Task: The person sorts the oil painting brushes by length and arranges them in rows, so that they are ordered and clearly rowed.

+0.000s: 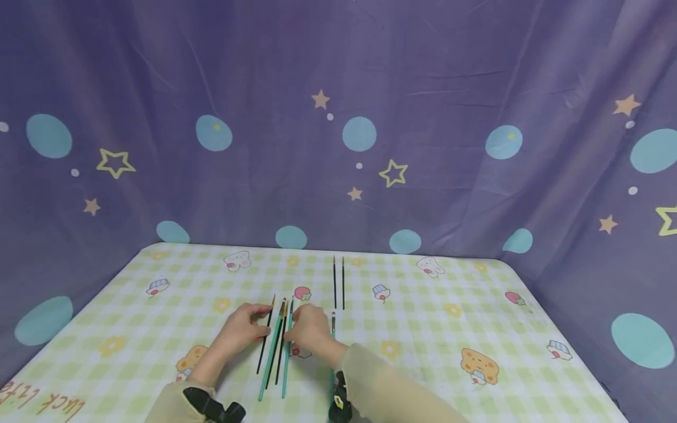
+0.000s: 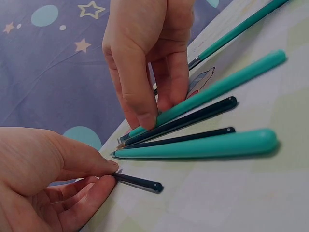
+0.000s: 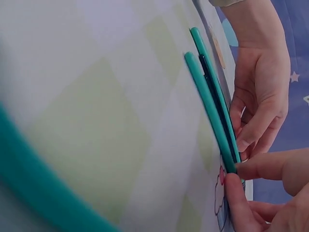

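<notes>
My left hand (image 1: 242, 329) pinches a thin black paintbrush (image 2: 140, 181) between thumb and fingers, its handle end slanting toward me. Opposite it, my right hand (image 1: 311, 330) has thumb and fingers pinched on a teal paintbrush (image 2: 217, 89). Between the hands, another teal paintbrush (image 1: 268, 364) and two black paintbrushes (image 2: 203, 115) lie close together, bristles pointing away from me. In the right wrist view, the fingertips of the right hand (image 3: 270, 193) are right at the teal brush's far part, with the left hand just beyond.
Two black paintbrushes (image 1: 343, 288) lie side by side farther back on the table. One more teal paintbrush (image 1: 333, 326) lies by my right wrist, partly hidden under the forearm. A green-checked cloth (image 1: 423, 352) covers the table; a purple curtain (image 1: 444, 194) hangs behind it.
</notes>
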`<state>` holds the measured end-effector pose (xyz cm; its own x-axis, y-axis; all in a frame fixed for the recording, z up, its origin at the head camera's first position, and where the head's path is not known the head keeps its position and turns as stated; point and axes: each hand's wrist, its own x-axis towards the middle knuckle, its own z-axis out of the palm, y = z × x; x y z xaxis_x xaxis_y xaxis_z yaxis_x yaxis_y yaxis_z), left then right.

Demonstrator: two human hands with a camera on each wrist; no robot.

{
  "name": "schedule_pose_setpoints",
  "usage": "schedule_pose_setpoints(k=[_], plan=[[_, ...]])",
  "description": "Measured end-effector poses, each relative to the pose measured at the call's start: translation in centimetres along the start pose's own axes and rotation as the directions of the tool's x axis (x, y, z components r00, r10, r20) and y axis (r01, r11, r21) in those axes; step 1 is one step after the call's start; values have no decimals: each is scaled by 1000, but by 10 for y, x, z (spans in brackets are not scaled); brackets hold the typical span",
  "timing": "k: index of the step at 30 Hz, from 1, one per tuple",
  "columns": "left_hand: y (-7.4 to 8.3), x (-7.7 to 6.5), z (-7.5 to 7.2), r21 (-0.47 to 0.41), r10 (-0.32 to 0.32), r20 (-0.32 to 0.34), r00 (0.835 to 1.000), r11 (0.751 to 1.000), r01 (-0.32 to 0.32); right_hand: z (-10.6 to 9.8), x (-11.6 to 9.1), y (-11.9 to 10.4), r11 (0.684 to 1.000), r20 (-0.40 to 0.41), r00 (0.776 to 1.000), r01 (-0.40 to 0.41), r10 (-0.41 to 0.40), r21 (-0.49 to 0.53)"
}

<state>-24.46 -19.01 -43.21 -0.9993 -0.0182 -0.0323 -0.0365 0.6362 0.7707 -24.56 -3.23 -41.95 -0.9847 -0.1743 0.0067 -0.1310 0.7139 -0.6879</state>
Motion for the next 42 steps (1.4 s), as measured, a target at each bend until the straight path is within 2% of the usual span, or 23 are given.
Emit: schedule_pose_setpoints(k=[2, 4, 12, 17, 21, 33, 38, 42], plan=[[-1, 0, 1, 0, -7, -3, 1000, 1000, 7, 2, -1, 1, 998, -26, 999, 36, -37, -46], [-1, -1, 1, 7, -4, -7, 1000, 1000, 4, 2, -2, 0, 998, -31, 999, 40, -41, -45], [-2, 0, 1, 10, 17, -5, 1000, 1000, -17, 3, -4, 3, 990, -27, 999, -21, 25, 141], [-2, 0, 1, 3, 20, -6, 1000, 1000, -20, 2, -4, 10, 951, 1, 998, -53, 56, 303], [-3, 0, 1, 10, 18, -5, 1000, 1000, -18, 1, -5, 14, 922, 32, 998, -55, 47, 382], [-6, 4, 3, 6, 15, -11, 1000, 1000, -15, -12, -17, 17, 874, 67, 996, -85, 61, 479], [-8, 6, 4, 14, 14, -17, 1000, 1000, -14, -22, -24, 22, 833, 75, 995, -97, 67, 545], [-8, 5, 4, 13, 9, -14, 1000, 1000, -9, -29, -31, 30, 827, 69, 995, -98, 71, 554]])
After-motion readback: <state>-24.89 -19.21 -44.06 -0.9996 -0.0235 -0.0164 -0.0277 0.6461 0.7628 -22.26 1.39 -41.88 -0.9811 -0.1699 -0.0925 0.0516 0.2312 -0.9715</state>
